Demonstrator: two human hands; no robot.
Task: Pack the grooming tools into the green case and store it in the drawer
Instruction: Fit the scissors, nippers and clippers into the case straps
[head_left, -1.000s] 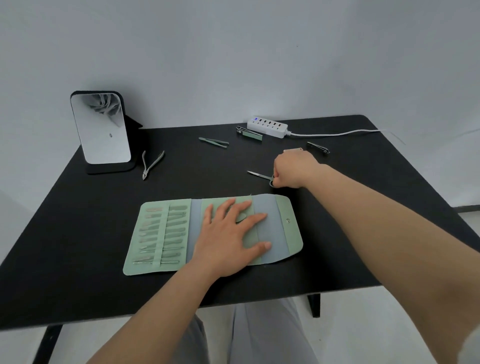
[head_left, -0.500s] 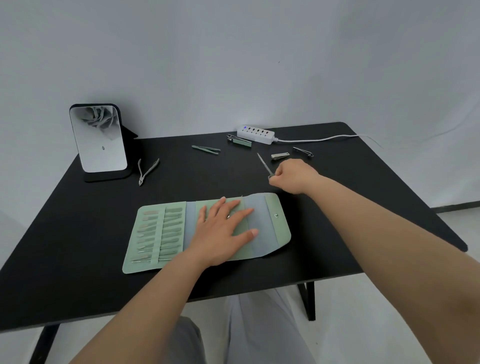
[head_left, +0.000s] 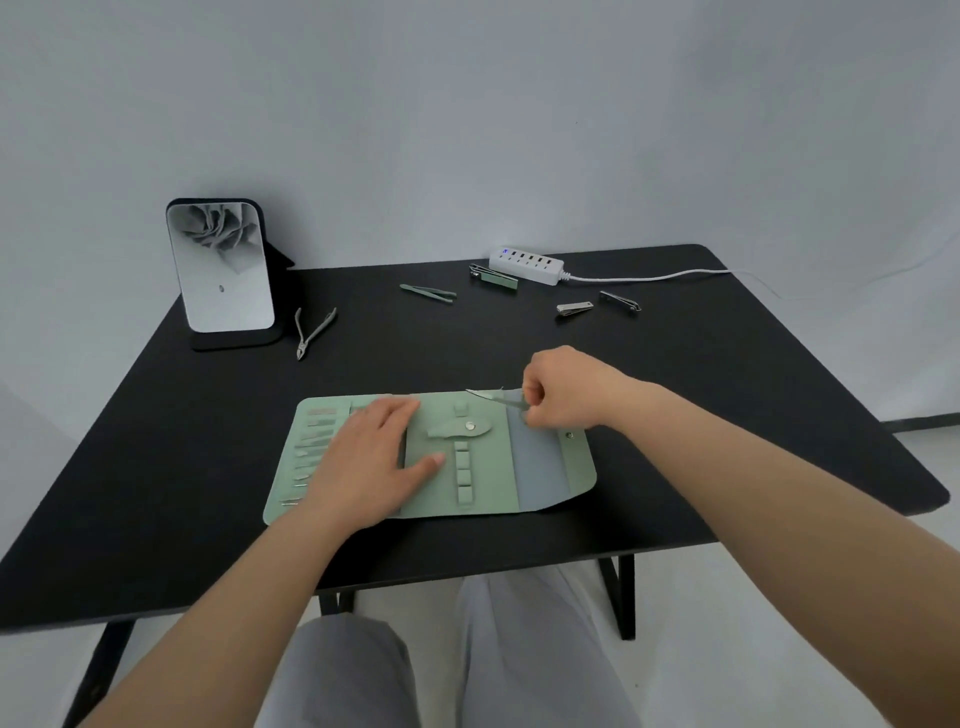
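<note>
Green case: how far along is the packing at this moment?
Partly done. The green case lies open with small tools in its left slots. The right hand holds scissors over it; the left hand rests flat on it. Nippers, tweezers and three clippers remain out; no drawer visible.

Three clippers (head_left: 574, 308), perhaps; one tweezers (head_left: 428, 292), nippers (head_left: 313, 332), scissors (head_left: 496, 397).

The green case (head_left: 540, 470) lies unfolded on the black surface (head_left: 156, 467). The left hand (head_left: 366, 462) rests flat on its left half (over the row of small tools), fingers straight. The right hand (head_left: 563, 387) pinches small scissors (head_left: 496, 396) above the case's far edge. Nippers (head_left: 311, 332), tweezers (head_left: 428, 292) and three clippers (head_left: 574, 308) lie farther back.
</note>
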